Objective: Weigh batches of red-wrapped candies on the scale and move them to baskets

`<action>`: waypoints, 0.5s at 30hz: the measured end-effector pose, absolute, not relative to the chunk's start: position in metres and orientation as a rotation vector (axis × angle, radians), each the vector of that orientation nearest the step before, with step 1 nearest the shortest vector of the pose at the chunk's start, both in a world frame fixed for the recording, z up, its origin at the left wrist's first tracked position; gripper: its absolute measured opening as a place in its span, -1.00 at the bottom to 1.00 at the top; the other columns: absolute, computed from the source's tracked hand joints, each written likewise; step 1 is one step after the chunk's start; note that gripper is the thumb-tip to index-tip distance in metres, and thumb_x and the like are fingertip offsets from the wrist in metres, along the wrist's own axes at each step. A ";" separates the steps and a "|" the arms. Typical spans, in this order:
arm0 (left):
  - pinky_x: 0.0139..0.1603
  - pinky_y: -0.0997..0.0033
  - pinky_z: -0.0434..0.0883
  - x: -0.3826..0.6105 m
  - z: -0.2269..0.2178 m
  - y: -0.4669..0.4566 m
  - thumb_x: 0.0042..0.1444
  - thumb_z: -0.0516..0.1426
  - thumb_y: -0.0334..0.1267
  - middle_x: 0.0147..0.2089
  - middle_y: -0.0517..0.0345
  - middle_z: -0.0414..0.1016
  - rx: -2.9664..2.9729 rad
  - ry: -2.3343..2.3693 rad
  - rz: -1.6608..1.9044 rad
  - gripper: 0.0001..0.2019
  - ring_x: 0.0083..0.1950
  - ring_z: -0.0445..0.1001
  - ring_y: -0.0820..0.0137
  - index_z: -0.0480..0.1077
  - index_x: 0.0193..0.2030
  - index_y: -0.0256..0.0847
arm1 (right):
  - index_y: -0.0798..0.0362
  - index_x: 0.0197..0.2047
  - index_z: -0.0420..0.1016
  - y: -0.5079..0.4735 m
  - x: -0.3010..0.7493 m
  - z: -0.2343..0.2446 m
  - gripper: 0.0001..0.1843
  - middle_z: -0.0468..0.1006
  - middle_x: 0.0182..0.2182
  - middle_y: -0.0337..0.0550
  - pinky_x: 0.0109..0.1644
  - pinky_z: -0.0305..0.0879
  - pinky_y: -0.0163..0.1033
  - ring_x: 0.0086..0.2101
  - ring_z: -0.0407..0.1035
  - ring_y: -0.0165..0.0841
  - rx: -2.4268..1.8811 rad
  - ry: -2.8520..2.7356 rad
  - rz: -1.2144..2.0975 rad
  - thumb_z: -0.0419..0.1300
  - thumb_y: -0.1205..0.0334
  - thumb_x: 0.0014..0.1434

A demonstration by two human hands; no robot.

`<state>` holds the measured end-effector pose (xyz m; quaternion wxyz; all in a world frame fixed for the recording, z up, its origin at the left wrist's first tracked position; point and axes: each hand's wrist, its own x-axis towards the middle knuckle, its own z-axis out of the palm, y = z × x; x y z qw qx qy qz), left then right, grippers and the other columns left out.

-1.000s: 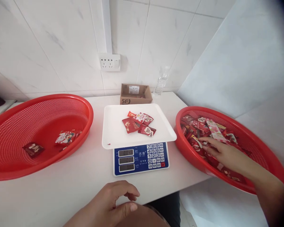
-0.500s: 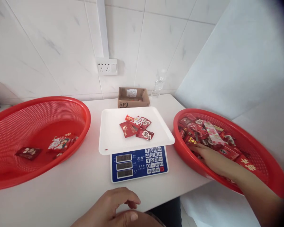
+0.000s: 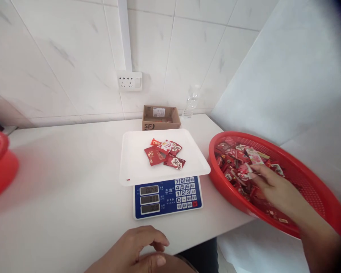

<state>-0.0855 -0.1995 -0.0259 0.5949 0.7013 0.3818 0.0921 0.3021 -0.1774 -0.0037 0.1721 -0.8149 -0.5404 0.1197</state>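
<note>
A: Where is the right hand (image 3: 275, 185) seen?

B: It is laid in the red basket (image 3: 315, 182) at the right edge of the worktop (image 3: 74, 189), fingers spread loosely over the heap of red sachets (image 3: 235, 167). Whether one is pinched cannot be told.

A: And the left hand (image 3: 136, 250)?

B: It is rested at the near edge, loosely curled, nothing held.

A: What is carried by the scale (image 3: 167, 195)?

B: A white tray (image 3: 136, 163), with a few packets (image 3: 165, 153) laid mid-tray. Another red basket (image 3: 0, 163) is cut off at the left edge.
</note>
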 end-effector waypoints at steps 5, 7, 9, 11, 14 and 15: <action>-0.22 0.59 0.38 -0.084 -0.023 -0.206 0.15 0.06 -0.01 -0.09 0.19 0.51 1.657 0.969 0.256 -0.74 -0.09 0.43 0.39 0.44 -0.12 -0.02 | 0.02 0.03 0.29 -0.186 0.287 0.010 -0.59 0.42 0.04 0.06 0.06 0.25 -0.04 0.06 0.31 -0.04 -2.233 -1.172 0.224 -0.06 0.06 0.16; -0.21 0.58 0.38 -0.082 -0.022 -0.207 0.15 0.06 -0.01 -0.10 0.20 0.52 1.667 0.974 0.274 -0.75 -0.11 0.44 0.39 0.45 -0.13 -0.02 | 0.03 0.02 0.32 -0.188 0.278 0.015 -0.59 0.45 0.00 0.04 -0.02 0.32 -0.10 0.01 0.36 -0.07 -2.206 -1.077 0.217 -0.02 0.10 0.13; -0.21 0.56 0.38 -0.082 -0.021 -0.205 0.15 0.06 -0.01 -0.10 0.19 0.53 1.677 0.950 0.264 -0.73 -0.13 0.44 0.39 0.45 -0.12 -0.01 | 0.03 0.05 0.32 -0.190 0.270 0.018 -0.57 0.48 -0.04 0.01 -0.07 0.36 -0.13 -0.08 0.43 -0.13 -2.197 -1.017 0.227 -0.02 0.11 0.13; -0.22 0.56 0.38 -0.083 -0.022 -0.202 0.14 0.05 0.01 -0.09 0.17 0.52 1.680 0.900 0.226 -0.71 -0.13 0.44 0.38 0.44 -0.10 -0.02 | 0.02 0.11 0.30 -0.193 0.268 0.018 -0.53 0.50 -0.07 -0.02 -0.10 0.38 -0.14 -0.20 0.48 -0.19 -2.189 -0.979 0.253 -0.02 0.08 0.14; -0.24 0.57 0.39 -0.086 -0.028 -0.200 0.16 0.03 0.04 -0.06 0.13 0.49 1.651 0.881 0.172 -0.67 -0.07 0.42 0.35 0.42 -0.06 -0.03 | -0.04 0.12 0.31 -0.204 0.266 0.011 -0.48 0.53 -0.10 -0.06 -0.15 0.42 -0.10 -0.29 0.50 -0.19 -2.093 -0.904 0.295 0.03 -0.04 0.12; -0.23 0.57 0.39 -0.086 -0.032 -0.201 0.16 0.03 0.05 -0.06 0.13 0.49 1.643 0.898 0.175 -0.66 -0.05 0.41 0.34 0.42 -0.05 -0.03 | -0.07 0.10 0.34 -0.208 0.263 0.008 -0.47 0.55 -0.11 -0.07 -0.15 0.44 -0.09 -0.26 0.50 -0.17 -2.052 -0.933 0.332 0.07 -0.09 0.09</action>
